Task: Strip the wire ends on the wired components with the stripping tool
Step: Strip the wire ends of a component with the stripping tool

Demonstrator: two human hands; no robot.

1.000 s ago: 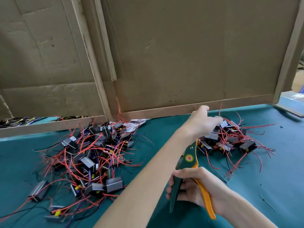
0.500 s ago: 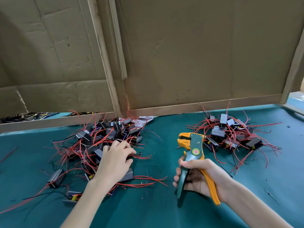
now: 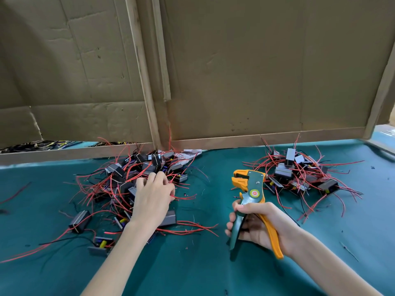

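A person's two bare forearms reach over a teal-green surface (image 3: 192, 265), seen from above by a head-worn camera.

The right hand (image 3: 256, 225) is clenched around a stripping tool (image 3: 250, 189) and holds it upright near the middle of the view. Its fingers wrap the green handle, and the orange handle runs back across the palm towards the wrist. The two handles are spread apart. The tool's orange head is at its top end, facing left, and nothing is caught in it.

Left of the stripping tool lies a large pile of wired components (image 3: 128, 174). These are small grey and black blocks tangled in long red wires, with a few black ones. The left hand (image 3: 152, 197) rests back-up on the near edge of this pile. Its fingers are bent down into the red wires, but the hand itself hides whether they pinch anything. One grey block (image 3: 168, 217) sits just beside that wrist. Another loose block (image 3: 80, 218) lies further left of the tool, apart from the heap.

Right of the stripping tool, and a little beyond it, sits a smaller pile of wired components (image 3: 299, 176). Its red wires fan outward over the cloth, and neither hand touches it.

Beyond the tool, brown cardboard panels (image 3: 235, 71) stand as a wall along the far edge of the surface, framed by wooden strips (image 3: 145, 86).
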